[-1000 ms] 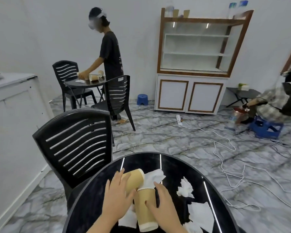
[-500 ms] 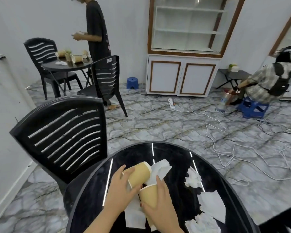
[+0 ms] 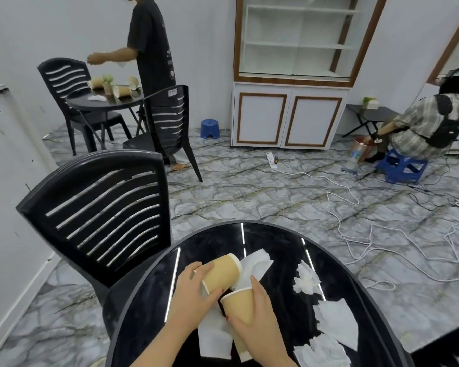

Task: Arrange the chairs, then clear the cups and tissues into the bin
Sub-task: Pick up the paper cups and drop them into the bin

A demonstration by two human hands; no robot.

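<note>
Over the round black glass table (image 3: 281, 242), my left hand (image 3: 194, 292) grips a tan paper cup (image 3: 223, 271) tipped on its side, rim pointing right. My right hand (image 3: 255, 327) holds a second tan cup (image 3: 240, 304) with its mouth facing up-left. A white tissue (image 3: 255, 266) lies behind the cups and another tissue (image 3: 214, 337) lies under my hands. More white tissues (image 3: 306, 280) (image 3: 337, 321) (image 3: 321, 352) are spread on the table's right side. A black slatted chair (image 3: 101, 210) stands at the table's left.
White cables (image 3: 355, 234) trail over the marble floor to the right. A person (image 3: 151, 49) stands by a far table (image 3: 104, 100) with cups and two black chairs. Another person (image 3: 429, 123) sits on a blue stool at right. A white cabinet (image 3: 289, 115) stands at the back.
The view has tilted down and closer. My right hand lifted its cup off the table and turned its mouth upward; the left hand still holds the tipped cup.
</note>
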